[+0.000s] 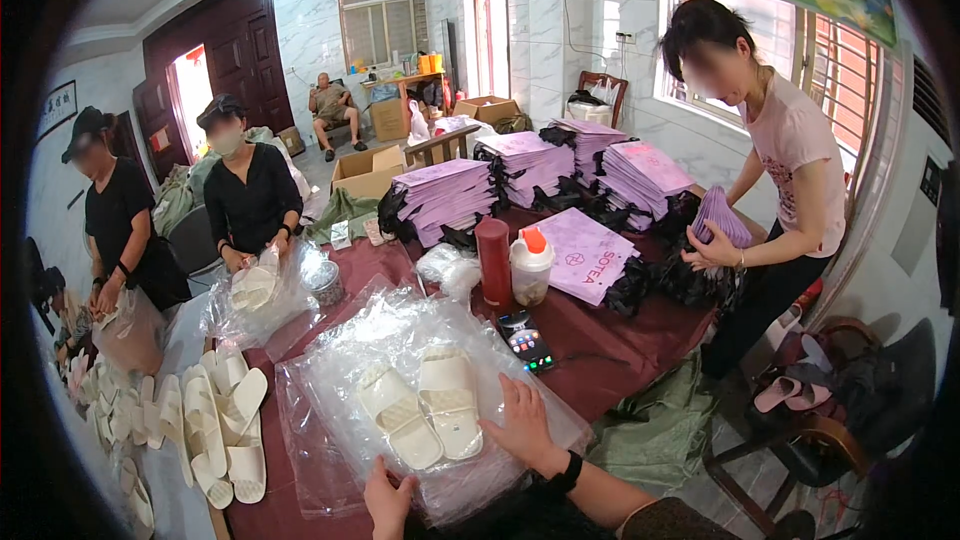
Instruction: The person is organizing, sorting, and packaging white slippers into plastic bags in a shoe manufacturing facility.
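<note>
A pair of cream slide slippers lies side by side on a stack of clear plastic bags, straps at the far end. My right hand, a dark band on its wrist, rests over the bags just right of the slippers. Its fingers are stretched out and its thumb points at the right slipper's heel; whether they touch I cannot tell. At the near edge of the plastic, below the left slipper's heel, my left hand is open with thumb and finger apart. Neither hand holds anything.
Beyond the bags stand a phone, a red flask and a lidded plastic bottle. Stacks of lilac bags fill the far table; a co-worker handles some at right. Loose slippers lie left, where two other people handle plastic bags.
</note>
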Available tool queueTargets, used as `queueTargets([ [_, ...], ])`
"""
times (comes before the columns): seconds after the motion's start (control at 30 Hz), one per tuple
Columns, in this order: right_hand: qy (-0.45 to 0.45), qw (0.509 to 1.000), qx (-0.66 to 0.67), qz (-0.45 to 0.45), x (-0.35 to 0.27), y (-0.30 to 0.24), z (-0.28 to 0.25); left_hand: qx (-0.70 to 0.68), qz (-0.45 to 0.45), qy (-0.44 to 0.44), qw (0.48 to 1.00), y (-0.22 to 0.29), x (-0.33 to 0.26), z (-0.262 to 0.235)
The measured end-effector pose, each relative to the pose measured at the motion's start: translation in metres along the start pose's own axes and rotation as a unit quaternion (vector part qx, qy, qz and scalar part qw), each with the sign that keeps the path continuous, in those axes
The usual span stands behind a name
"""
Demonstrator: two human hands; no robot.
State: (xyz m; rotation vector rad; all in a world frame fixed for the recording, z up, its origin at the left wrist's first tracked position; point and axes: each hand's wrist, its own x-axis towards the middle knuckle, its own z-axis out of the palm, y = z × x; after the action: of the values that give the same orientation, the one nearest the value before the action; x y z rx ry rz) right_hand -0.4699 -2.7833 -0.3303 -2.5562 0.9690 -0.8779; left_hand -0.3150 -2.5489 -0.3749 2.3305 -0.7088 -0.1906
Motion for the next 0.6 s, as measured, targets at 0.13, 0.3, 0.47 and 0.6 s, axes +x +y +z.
queueTargets([
  [0.13,-0.006,1.000,0.011,0.024,0.003,0.002,-0.002,-0.009,0.000,0.011,1.000,0.001,-0.002,-0.001],
  [0.3,0.010,0.999,0.005,0.035,0.007,0.013,0.002,-0.032,-0.010,0.005,0.999,0.014,-0.004,-0.007],
  [0.47,-0.013,0.999,0.035,0.038,0.012,0.014,-0.002,-0.113,-0.032,-0.006,0.993,0.006,-0.001,-0.006],
  [0.6,-0.112,0.963,0.216,0.118,0.016,0.015,-0.002,-0.184,-0.007,0.012,0.983,0.001,0.002,-0.002],
])
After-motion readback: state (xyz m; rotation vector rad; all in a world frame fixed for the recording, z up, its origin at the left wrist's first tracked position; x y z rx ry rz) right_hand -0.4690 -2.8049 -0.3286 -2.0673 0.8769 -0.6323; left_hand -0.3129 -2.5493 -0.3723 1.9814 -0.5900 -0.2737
